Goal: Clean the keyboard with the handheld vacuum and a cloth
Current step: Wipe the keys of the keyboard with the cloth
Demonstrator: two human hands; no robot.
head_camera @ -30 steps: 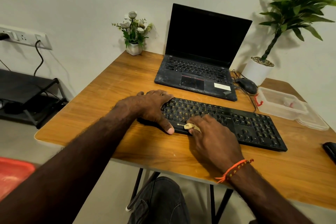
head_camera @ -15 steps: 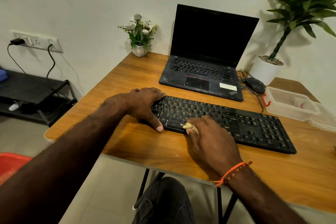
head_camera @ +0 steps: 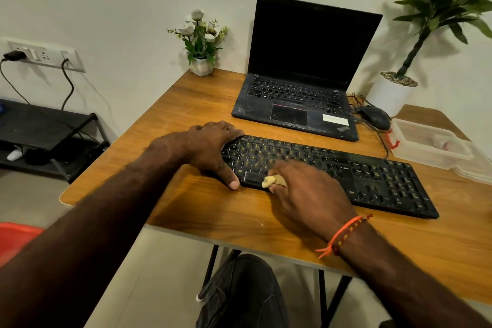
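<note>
A black full-size keyboard [head_camera: 372, 178] lies across the wooden table [head_camera: 207, 104]. My left hand [head_camera: 213, 146] grips the keyboard's left end, thumb on the front edge. My right hand [head_camera: 306, 192] rests on the keyboard's front middle and pinches a small yellowish cloth [head_camera: 270, 181] against the space-bar area. Only a small fold of the cloth shows past my fingers. No handheld vacuum is in view.
An open black laptop [head_camera: 300, 93] stands behind the keyboard, with a black mouse [head_camera: 375, 117] and cables to its right. A clear plastic container [head_camera: 431, 146] sits at the right. A small flower pot [head_camera: 201, 65] and a large potted plant [head_camera: 391, 93] stand by the wall.
My head has turned a little left, so the scene sits further right in view. My right hand with the cloth has slid slightly along the keyboard's front edge; my left hand keeps its hold.
</note>
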